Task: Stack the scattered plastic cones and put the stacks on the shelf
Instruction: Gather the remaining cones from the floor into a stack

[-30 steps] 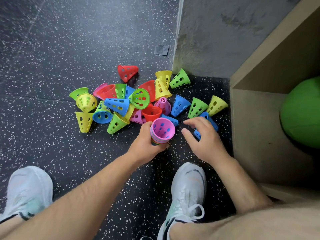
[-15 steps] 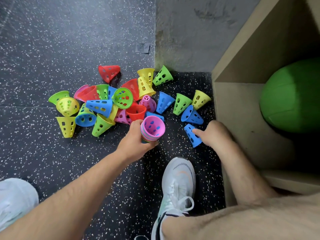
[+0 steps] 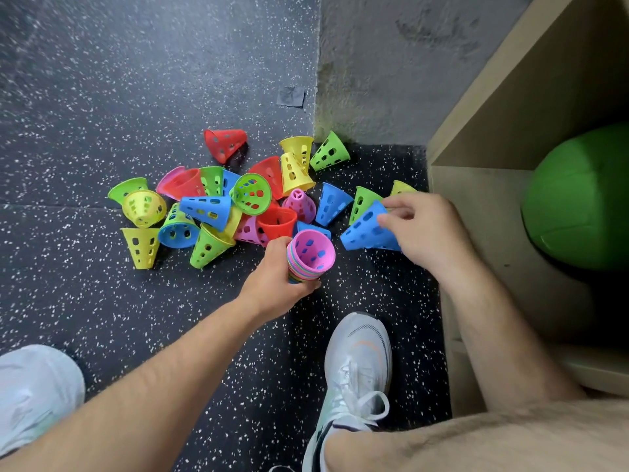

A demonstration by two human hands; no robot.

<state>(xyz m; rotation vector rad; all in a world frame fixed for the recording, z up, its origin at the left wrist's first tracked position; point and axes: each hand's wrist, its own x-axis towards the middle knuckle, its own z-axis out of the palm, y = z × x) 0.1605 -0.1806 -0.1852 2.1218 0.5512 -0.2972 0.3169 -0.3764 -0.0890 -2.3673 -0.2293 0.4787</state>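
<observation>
Left hand (image 3: 276, 284) grips stack (image 3: 311, 255) | right hand (image 3: 429, 233) pinches blue cone (image 3: 365, 233) | ball (image 3: 578, 199) in shelf (image 3: 480, 233)

right hand (image 3: 425, 229) | now pinches blue cone (image 3: 366, 231) | moved beside stack (image 3: 309, 257)

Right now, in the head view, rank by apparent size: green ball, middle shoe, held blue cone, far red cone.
1. green ball
2. middle shoe
3. blue cone and red cone: unsure, blue is nearer

About 25 loose cones (image 3: 206, 208), 1 stack (image 3: 311, 253), 1 green ball (image 3: 578, 199), 2 shoes (image 3: 357, 362).
</observation>
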